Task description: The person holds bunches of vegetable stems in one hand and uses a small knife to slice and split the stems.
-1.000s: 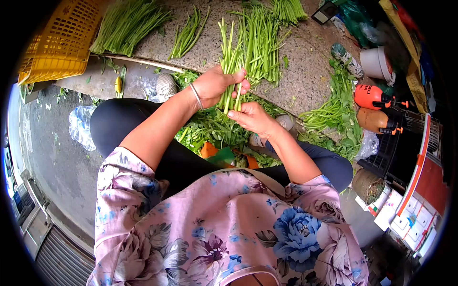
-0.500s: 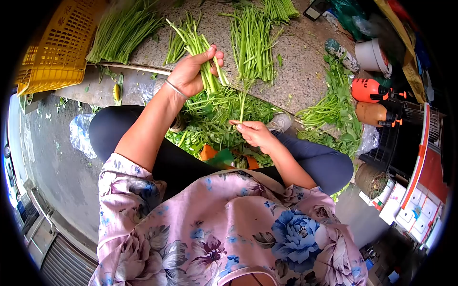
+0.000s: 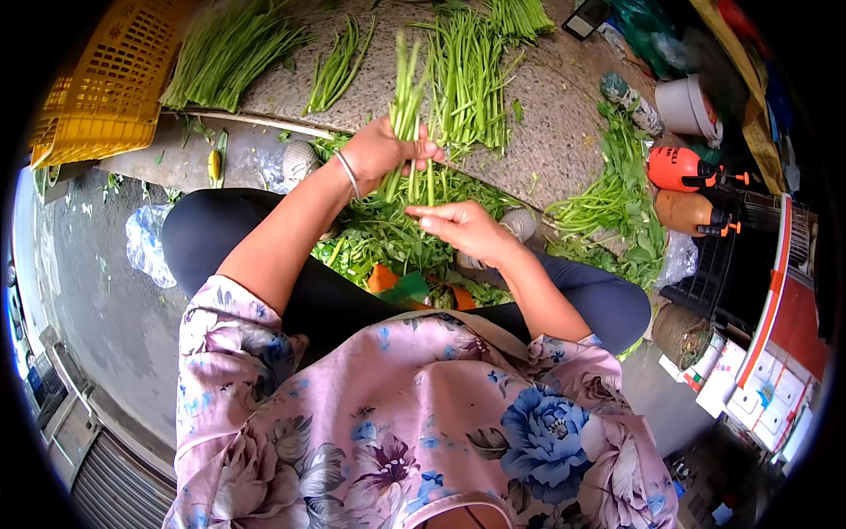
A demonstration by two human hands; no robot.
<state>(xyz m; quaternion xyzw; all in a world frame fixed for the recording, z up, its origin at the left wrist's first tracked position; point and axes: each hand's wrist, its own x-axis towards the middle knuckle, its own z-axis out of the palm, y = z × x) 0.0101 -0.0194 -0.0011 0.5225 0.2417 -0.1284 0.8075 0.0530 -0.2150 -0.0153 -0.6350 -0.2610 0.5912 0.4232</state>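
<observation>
My left hand [image 3: 388,152], with a bangle on the wrist, is closed around a small bunch of leafless green stalks [image 3: 406,106] held upright and slightly blurred. Just below and to the right, my right hand [image 3: 465,231] has thumb and forefinger pinched at the lower end of a green stalk [image 3: 431,181]; that end is partly hidden by the fingers. Under both hands lies a heap of loose green leaves [image 3: 388,236] between my legs. Beyond them, a thick row of stalks [image 3: 467,84] and a smaller bunch [image 3: 342,66] rest on the speckled stone slab [image 3: 379,84].
At the far left stand a large stalk pile [image 3: 233,57] and a yellow plastic crate [image 3: 123,84]. To the right are leafy greens [image 3: 617,207], a red spray bottle [image 3: 677,167], an orange-brown spray bottle [image 3: 686,212] and a white bucket [image 3: 686,106].
My left hand has moved down and right, bringing its bunch more upright. My right hand has shifted slightly left, and its stalk now stands beside the bunch.
</observation>
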